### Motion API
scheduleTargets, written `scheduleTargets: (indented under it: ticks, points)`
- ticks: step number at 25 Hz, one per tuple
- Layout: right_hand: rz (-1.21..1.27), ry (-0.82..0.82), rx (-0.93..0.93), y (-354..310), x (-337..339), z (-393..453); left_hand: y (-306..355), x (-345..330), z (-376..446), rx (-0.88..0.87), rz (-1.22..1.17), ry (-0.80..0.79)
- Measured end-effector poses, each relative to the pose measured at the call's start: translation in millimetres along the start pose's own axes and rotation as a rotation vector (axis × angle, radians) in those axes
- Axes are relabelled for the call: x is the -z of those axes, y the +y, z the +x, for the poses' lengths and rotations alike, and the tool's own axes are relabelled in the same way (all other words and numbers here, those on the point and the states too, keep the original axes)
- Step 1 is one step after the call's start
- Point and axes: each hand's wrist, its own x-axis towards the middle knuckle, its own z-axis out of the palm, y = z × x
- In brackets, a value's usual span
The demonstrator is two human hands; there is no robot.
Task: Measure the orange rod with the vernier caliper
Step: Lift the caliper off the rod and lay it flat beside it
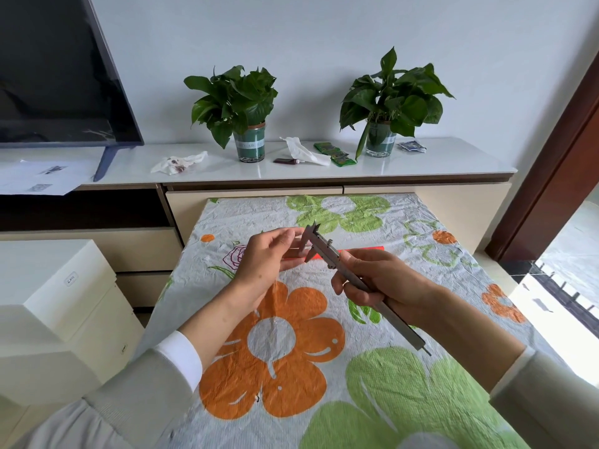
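The steel vernier caliper (324,249) is held in the air above the flowered cloth, its jaws pointing away from me. My right hand (385,283) grips its beam, thumb close to the slider. My left hand (269,254) holds the jaw end, thumb by the upper jaws and fingertips against the lower jaws. The orange rod (364,249) lies level just behind the caliper. Its right end shows beyond my right hand, while its left part is hidden behind the jaws and my left fingers. I cannot tell whether the rod touches the jaws.
The table carries a crinkled cloth (421,319) with orange and green flowers. Behind it a white cabinet top (437,157) bears two potted plants (249,115) (389,105), tissues and packets. A television (48,76) stands at the left, white boxes (58,303) lower left.
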Motion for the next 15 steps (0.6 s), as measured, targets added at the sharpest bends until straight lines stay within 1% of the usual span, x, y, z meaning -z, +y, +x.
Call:
scheduleTargets:
  ticks: [1,3,8,13,15]
  points:
    - [-0.008,-0.027,-0.005,-0.5,-0.7,-0.8,0.6,1.1,-0.7,0.038,-0.076,-0.010]
    - [-0.033,-0.075,-0.013,-3.2,-1.8,-3.8,1.8,4.3,-1.8,0.080,-0.135,-0.016]
    - [-0.117,-0.161,-0.036,-7.7,-1.0,-10.9,2.4,7.8,-4.6,0.110,-0.116,-0.004]
    - [-0.149,-0.130,-0.045,-9.1,8.9,-7.7,4.1,7.2,-6.4,0.124,-0.087,0.025]
    - [-0.244,-0.109,-0.060,-12.6,17.3,-7.4,4.0,7.9,-6.7,0.129,-0.048,0.049]
